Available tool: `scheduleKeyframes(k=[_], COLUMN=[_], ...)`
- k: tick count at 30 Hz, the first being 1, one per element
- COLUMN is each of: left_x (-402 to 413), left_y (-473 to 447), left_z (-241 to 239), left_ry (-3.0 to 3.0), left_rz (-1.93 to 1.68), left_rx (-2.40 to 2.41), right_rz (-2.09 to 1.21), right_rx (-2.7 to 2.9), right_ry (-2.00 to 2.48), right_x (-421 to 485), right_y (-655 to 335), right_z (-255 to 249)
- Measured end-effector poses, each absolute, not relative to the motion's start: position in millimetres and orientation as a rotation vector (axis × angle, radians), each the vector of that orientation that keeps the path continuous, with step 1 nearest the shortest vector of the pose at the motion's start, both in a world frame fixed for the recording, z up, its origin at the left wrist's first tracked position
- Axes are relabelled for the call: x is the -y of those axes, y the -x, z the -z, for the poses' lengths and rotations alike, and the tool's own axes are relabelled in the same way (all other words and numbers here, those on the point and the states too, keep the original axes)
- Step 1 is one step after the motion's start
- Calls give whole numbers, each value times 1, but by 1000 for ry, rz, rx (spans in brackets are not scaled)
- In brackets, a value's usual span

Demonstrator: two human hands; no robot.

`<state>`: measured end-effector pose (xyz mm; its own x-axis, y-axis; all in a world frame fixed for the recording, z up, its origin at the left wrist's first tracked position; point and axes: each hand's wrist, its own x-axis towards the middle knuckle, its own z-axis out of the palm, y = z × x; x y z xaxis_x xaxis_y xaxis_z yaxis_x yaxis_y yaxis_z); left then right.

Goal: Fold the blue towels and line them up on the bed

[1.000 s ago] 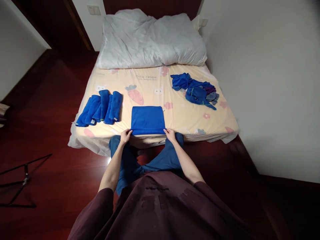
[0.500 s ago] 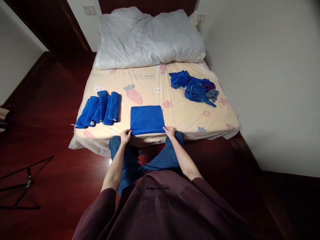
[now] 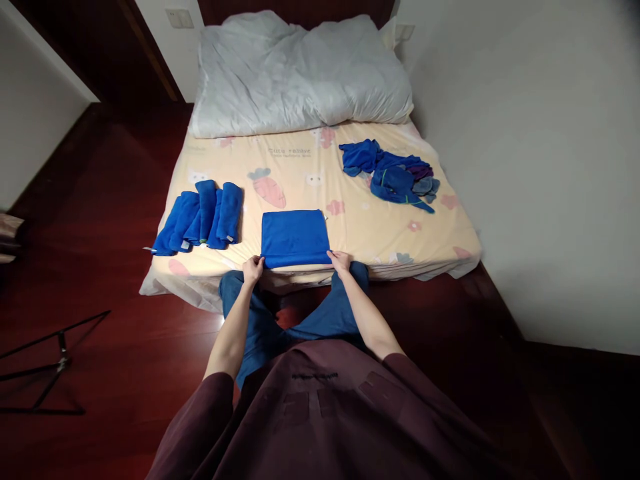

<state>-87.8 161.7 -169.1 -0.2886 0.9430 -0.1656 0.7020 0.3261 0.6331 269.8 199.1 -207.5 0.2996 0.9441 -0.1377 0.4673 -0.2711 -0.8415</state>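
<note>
A blue towel lies flat near the front edge of the bed, its near edge turned over into a narrow strip. My left hand pinches the left end of that strip. At the right end, my right hand grips the strip between thumb and fingers. Several rolled blue towels lie side by side to the left of my left hand. Off to the right, farther back, is a crumpled pile of blue cloths with a purple piece among them.
The bed has a yellow patterned sheet, with a folded grey-white quilt at its head. A black tripod leg stands on the dark red floor at left. A white wall rises on the right.
Almost nothing differs. Both hands keep their hold on the towel's near strip, and the whole view has shifted very slightly.
</note>
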Motion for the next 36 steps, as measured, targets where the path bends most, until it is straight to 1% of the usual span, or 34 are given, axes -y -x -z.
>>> scheduleKeyframes(k=[7,13,28,36], left_x=[-170,-176,-172,-173], left_y=[87,87,76,69], left_z=[171,177,178,163], left_ry=[-1369,-1306,-1111,-1136], left_rz=[-575,-562,-484,-396], left_rx=[-2114,-2133,-2231,-2259], right_rz=[-818,-859,-791,-763], right_rx=[1198,1182,1232,1315], right_ry=[2072,2218,2193,2233], right_x=[-204,-215,-223,-220], right_y=[-270,-270,-277,-266], right_z=[209,209,225,205])
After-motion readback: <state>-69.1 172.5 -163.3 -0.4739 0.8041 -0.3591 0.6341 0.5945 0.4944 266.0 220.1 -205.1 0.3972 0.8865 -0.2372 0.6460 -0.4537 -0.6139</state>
